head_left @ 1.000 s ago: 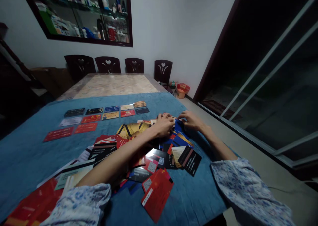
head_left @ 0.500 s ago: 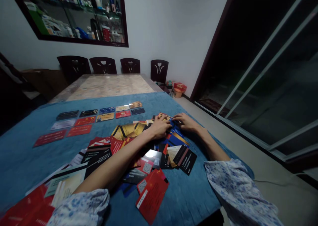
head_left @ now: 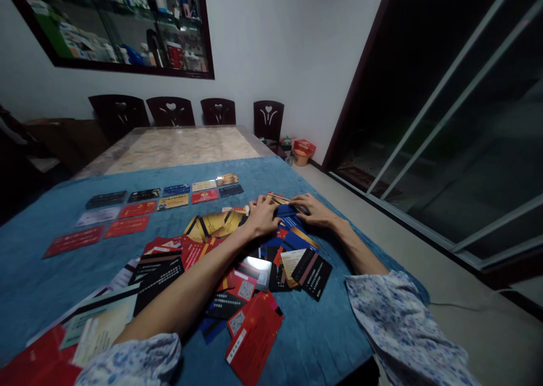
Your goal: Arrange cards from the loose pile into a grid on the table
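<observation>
Many bank-style cards lie in a loose, overlapping pile across the blue cloth [head_left: 316, 338]. My left hand [head_left: 263, 216] rests on the far part of the pile, palm down, its fingers bent but apart and nothing visibly gripped. Just to its right, my right hand [head_left: 313, 209] has its fingertips and thumb around the right end of a blue card [head_left: 285, 210]. More blue cards [head_left: 299, 240] lie below the hands, beside a black card [head_left: 313, 274]. Yellow cards [head_left: 210, 225] fan out left of my left hand. Nearest me is a red card [head_left: 257, 338].
Face-up cards form rows at the left, among them a red card [head_left: 73, 241] and a yellow card [head_left: 173, 202]. Beyond the cloth is a marble-patterned tabletop [head_left: 182, 145]. Dark chairs [head_left: 268, 119] stand behind; a sliding glass door [head_left: 432, 137] is at the right.
My left hand has drawn slightly away from my right hand, uncovering more of the blue card between them. The right hand stays by that card. The whole view has shifted a little.
</observation>
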Motion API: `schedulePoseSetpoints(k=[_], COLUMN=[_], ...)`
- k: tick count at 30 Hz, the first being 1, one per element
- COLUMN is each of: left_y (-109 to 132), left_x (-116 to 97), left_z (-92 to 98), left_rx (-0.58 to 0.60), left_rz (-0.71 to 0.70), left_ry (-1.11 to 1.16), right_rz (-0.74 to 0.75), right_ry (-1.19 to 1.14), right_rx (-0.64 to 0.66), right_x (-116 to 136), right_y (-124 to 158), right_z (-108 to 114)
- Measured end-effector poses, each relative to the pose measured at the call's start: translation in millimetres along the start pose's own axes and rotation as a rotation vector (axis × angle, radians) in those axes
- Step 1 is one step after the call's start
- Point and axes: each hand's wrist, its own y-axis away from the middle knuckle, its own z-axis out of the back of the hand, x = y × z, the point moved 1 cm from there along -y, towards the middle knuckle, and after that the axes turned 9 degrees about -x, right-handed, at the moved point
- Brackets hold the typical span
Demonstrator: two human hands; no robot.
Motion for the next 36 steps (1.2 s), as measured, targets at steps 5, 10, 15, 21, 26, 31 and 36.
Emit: schedulePoseSetpoints(k=[5, 10, 15, 21, 26, 31, 36], left_y=[1.5, 2.7, 2.1, 0.2, -0.6, 0.0, 2.4], left_x=[2.4, 4.3, 6.2, 6.7, 8.1, 6.8, 3.3], left_z=[-1.3, -2.2, 0.2, 6.0, 6.7, 6.6, 6.9], left_rx=[-0.042, -0.076, -0.182, -0.282, -0.247, -0.236, -0.22], left_rz=[0.009, -0.038, -0.047, 0.022, 0.083, 0.105, 0.079], left_ry=[0.027, 0.02, 0.043, 0.087, 0.092, 0.106, 0.075], right_rz=[0.02, 0.058, 0.066, -0.002, -0.03, -0.034, -0.04], right_ry=[-0.048, -0.072, -0.076, -0.055, -0.043, -0.062, -0.076], right_rx=[-0.003, -0.042, -0.161, -0.394, -0.428, -0.384, -0.336], right_x=[-1.0, -1.4, 3.1, 15.5, 23.3, 25.8, 25.0], right_y=[0.3, 1.0, 2.4, 1.8, 0.4, 1.6, 3.7], right_z=[1.0, 0.7, 2.8, 1.1, -1.1, -2.9, -6.5])
